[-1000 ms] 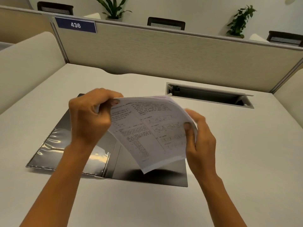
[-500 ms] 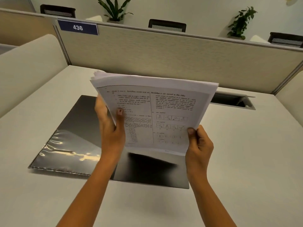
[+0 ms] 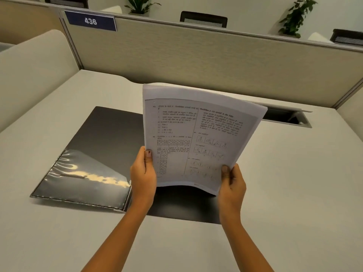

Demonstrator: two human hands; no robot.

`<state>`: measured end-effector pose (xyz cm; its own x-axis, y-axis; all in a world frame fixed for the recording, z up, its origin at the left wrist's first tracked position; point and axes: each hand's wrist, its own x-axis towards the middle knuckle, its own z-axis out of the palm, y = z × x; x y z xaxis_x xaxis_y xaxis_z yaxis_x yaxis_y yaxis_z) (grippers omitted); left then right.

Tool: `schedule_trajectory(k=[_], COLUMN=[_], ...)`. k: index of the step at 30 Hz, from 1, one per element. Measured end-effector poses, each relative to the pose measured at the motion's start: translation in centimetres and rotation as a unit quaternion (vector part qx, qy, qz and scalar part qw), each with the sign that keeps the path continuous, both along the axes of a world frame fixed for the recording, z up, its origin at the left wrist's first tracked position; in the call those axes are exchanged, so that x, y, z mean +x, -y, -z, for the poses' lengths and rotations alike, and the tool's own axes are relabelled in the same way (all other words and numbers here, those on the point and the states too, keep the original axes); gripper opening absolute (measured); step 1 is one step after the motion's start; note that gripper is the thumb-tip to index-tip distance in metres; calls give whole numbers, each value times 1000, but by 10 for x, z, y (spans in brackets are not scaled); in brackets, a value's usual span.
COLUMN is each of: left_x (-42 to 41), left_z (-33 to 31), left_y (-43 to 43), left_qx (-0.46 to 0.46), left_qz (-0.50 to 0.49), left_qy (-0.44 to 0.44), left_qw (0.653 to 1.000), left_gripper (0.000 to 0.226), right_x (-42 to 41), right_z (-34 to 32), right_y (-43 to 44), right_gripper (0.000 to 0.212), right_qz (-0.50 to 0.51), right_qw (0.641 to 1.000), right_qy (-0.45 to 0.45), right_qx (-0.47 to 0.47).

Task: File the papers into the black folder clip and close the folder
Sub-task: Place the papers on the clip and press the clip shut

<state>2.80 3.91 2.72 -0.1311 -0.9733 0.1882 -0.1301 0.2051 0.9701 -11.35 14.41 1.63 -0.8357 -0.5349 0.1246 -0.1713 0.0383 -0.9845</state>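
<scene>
A stack of printed papers (image 3: 198, 134) stands nearly upright above the desk, its printed face toward me. My left hand (image 3: 143, 171) grips its lower left edge, thumb on the front. At the lower right corner my right hand (image 3: 232, 181) holds it the same way. The black folder (image 3: 102, 138) lies open flat on the desk beneath, with a shiny clear pocket (image 3: 84, 179) on its left half. The papers hover over the folder's right half, whose clip is hidden behind them.
A beige desk (image 3: 294, 183) with a cable slot (image 3: 288, 116) at the back right. Grey partition walls (image 3: 196, 55) close off the back and sides. A blue sign reading 436 (image 3: 90, 21) hangs on the partition, with plants and chair backs beyond.
The papers went from tilted and bent to upright and squared. Both hands shifted to the bottom edge, and the stack moved right over the folder's right half.
</scene>
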Motion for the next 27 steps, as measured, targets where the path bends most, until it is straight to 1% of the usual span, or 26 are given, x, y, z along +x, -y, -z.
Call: schedule_trajectory(k=[3,5,9,11,13,16,18,21,25,27], left_x=[0,1,8,14,22,31,35,38,40,41], left_z=[-2,-3,7,20,36,57,66,75,78,78], left_y=[9,16,30,35,41,45,47,49,50,50], left_qx=[-6,-9,16,15,3,-21,-51,-79,-88,-93], left_qz=[15,15,13,2,-6,15,33,48,59,67], left_qy=[15,17,13,69,163,287,339,380,406,415], left_qw=[1000,1000,1000,997,987,958,939,920,908,903], left_gripper=[24,24,27,31,35,39,41,44,54,55], right_x=[-12,-21,-41,-53,-63,-73,-77,-77,-72,-71], right_z=[-1,-1,7,11,13,15,17,21,26,29], right_y=[2,3,1,-1,-2,-1,4,13,28,34], right_gripper=[18,15,19,21,19,19,21,20,18,18], right_qz=[16,26,40,41,26,4,-9,-22,-43,-50], right_qw=[1000,999,998,997,994,988,984,979,974,971], right_qy=[-21,-28,13,46,78,100,110,126,139,144], right_qx=[0,12,35,54,78,116,138,157,171,185])
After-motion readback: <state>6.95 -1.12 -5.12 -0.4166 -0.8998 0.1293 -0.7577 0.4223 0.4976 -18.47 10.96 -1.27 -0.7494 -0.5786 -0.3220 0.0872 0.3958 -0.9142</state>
